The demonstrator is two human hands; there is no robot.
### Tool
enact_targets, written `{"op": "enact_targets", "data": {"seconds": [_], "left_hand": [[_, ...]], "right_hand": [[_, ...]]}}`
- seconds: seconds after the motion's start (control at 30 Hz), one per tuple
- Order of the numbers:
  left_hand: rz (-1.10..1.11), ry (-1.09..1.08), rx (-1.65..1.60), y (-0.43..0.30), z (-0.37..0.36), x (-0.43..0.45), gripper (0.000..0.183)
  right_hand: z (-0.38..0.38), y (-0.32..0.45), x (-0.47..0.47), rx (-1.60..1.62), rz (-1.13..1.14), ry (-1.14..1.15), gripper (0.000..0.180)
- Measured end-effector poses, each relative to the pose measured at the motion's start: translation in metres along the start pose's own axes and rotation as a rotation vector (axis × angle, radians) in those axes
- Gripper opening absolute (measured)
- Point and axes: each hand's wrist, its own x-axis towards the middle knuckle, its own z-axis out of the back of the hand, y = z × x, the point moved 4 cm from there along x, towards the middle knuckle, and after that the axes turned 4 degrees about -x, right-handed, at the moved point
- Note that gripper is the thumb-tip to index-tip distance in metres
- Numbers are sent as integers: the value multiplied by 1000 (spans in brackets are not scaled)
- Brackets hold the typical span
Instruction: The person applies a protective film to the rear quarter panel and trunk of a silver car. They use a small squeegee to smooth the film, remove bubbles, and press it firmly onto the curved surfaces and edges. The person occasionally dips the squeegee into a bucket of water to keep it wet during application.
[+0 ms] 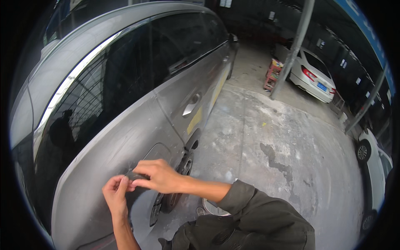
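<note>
Both of my hands meet in front of the rear side of a silver-grey car [109, 147]. My right hand [159, 176] pinches a small dark grey sheet [136, 176], seemingly abrasive paper, between thumb and fingers. At the sheet's left end, the fingertips of my left hand [117, 190] grip it too. Just beyond my right hand is the fuel flap [159, 151]. A smooth light grey patch [142, 207] covers the body panel by the wheel arch, below my hands. Whether the sheet touches the panel cannot be told.
A round, pale-lidded container [215, 207] stands on the concrete floor [247, 156] near my shoe [201, 211]. Farther off are a metal post [293, 50], a red shelf cart [272, 76] and a white car [314, 73]. Another white car [375, 168] stands at the right.
</note>
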Motion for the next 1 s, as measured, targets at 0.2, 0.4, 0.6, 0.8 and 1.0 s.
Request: {"op": "enact_targets", "data": {"seconds": [0.2, 0.4, 0.6, 0.8, 1.0], "left_hand": [[-83, 130, -102, -8, -15, 1, 16], [-184, 3, 207, -10, 17, -8, 16], [-821, -457, 1008, -65, 102, -21, 11], [-978, -582, 1234, -65, 141, -26, 20], [-948, -571, 1147, -66, 144, -26, 22]], "right_hand": [[-9, -18, 3, 384, -236, 24, 22], [-38, -22, 26, 564, -482, 314, 21], [-39, 0, 105, -86, 208, 127, 20], [-92, 26, 166, -471, 821, -103, 26], [-125, 33, 168, -575, 973, -180, 32]]}}
